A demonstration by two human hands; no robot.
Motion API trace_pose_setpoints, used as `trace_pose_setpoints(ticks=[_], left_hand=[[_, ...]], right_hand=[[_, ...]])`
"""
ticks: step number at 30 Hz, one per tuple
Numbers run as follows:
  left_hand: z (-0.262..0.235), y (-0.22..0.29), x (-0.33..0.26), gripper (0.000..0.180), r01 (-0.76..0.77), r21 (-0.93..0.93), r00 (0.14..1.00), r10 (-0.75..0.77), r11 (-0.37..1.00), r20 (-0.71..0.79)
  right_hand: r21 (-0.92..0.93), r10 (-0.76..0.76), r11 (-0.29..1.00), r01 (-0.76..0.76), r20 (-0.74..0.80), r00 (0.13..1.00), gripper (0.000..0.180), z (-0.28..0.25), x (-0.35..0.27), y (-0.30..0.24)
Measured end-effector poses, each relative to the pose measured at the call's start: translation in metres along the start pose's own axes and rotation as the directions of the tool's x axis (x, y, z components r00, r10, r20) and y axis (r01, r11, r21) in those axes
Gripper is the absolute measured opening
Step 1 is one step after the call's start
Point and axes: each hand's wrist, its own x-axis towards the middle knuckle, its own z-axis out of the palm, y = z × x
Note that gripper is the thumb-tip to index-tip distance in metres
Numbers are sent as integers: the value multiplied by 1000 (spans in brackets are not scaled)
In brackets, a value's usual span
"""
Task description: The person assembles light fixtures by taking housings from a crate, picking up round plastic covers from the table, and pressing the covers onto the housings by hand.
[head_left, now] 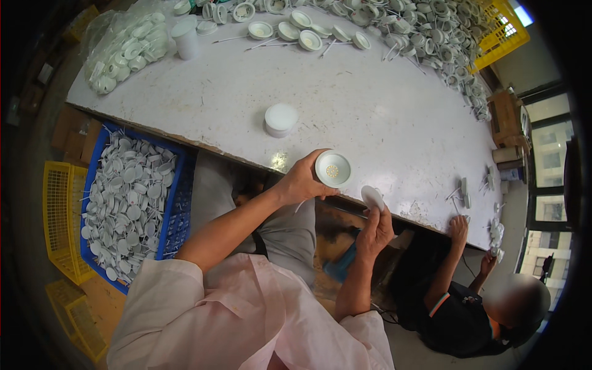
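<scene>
My left hand is closed around a round white LED lamp housing, its face turned up so a ring of small yellow chips shows in the middle. A thin white wire hangs below that hand. Just to the right, my right hand pinches a thin white round cover by its edge, held apart from the housing. Both hands are at the table's near edge. Beyond them, a short stack of white round covers stands on the white table.
Lamp housings with wires lie along the far side, heaped at the far right by a yellow crate. A bag of white parts lies far left. A blue crate of lamps stands left. A co-worker sits at the right.
</scene>
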Motion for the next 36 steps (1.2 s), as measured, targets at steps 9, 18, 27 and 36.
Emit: trace_pose_setpoints(ticks=[9,18,27,36], left_hand=[[-29,-1,-53,81,76,-180,997,-73,981,26],[-40,2,-65,74,-53,-195,997,63,979,45],[-45,2,-67,81,12,-343,994,24,939,102],[-47,6,-70,59,59,-306,997,-41,950,66]], right_hand=[[-235,-559,745,625,291,776,46,61,10,-23],[-239,-569,667,706,447,690,52,79,-4,-25],[-299,-565,621,725,471,678,53,86,-9,-18],[-295,-572,603,741,488,659,49,93,-9,-16]])
